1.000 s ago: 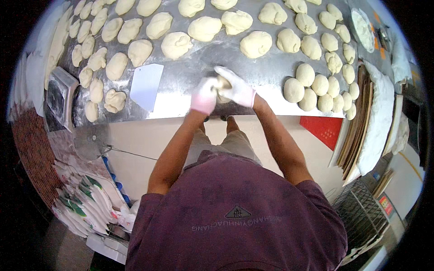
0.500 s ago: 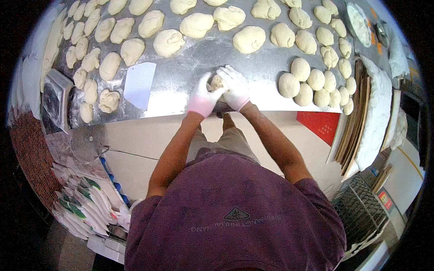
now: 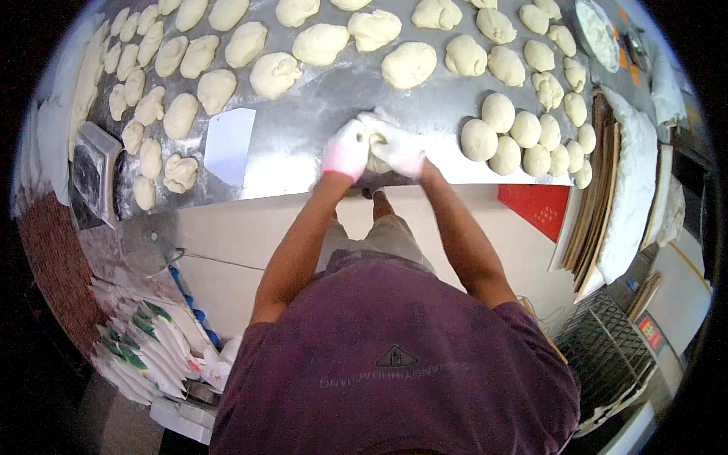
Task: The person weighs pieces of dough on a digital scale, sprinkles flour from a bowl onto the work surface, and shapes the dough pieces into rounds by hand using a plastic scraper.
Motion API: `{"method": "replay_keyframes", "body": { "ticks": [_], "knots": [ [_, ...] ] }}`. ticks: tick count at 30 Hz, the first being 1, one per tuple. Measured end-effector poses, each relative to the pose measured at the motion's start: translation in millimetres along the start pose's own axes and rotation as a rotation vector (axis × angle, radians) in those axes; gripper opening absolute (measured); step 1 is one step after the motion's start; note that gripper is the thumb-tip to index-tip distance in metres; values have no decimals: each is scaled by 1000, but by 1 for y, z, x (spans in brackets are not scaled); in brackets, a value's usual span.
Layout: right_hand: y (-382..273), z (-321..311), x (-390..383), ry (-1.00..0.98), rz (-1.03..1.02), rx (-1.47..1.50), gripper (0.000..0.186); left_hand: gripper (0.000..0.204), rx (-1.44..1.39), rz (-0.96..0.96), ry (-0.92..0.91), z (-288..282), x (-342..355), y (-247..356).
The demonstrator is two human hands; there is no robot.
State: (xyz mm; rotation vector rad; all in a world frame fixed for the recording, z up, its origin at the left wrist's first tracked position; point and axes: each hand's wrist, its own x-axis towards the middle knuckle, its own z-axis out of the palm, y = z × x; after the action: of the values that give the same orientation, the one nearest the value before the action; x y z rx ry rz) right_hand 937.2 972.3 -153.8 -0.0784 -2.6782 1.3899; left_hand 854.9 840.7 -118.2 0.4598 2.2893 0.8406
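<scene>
Both my hands wear white gloves with pink cuffs and meet at the front edge of the metal table [image 3: 303, 136]. Between them is a piece of dough [image 3: 377, 161], mostly covered by the gloves. My left hand [image 3: 349, 148] curls round its left side. My right hand [image 3: 398, 148] presses from the right, somewhat blurred, its fingers over the top. To the right sits a cluster of smooth round dough balls [image 3: 506, 155]. Rough dough lumps [image 3: 321, 44] are spread over the far and left parts of the table.
A white flat scraper sheet [image 3: 230, 144] lies left of my hands, and a scale [image 3: 95, 171] stands at the table's left end. Upright boards [image 3: 603, 189] and a floury white cloth [image 3: 631, 189] are at the right. A bowl of flour [image 3: 597, 34] is far right.
My hands have drawn closer together over the dough, the right one shifting slightly right and covering more of it. The whole view has tilted a little.
</scene>
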Motion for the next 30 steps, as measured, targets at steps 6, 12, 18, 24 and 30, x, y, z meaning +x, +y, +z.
{"method": "replay_keyframes", "body": {
  "ticks": [6,12,18,24,30],
  "knots": [
    [-2,13,-23,89,-11,-232,49,21,-190,245,89,15,-34,-3],
    [-8,-13,-15,12,67,-36,44,14,-84,280,54,20,-19,5],
    [-8,-8,-25,135,43,-271,31,26,-135,194,270,-17,-20,-43],
    [-67,-5,-20,393,-319,-321,24,63,502,-258,536,-163,6,-113],
    [-102,57,-10,-132,101,51,45,72,680,-424,419,-154,-7,-85]
  ]
}}
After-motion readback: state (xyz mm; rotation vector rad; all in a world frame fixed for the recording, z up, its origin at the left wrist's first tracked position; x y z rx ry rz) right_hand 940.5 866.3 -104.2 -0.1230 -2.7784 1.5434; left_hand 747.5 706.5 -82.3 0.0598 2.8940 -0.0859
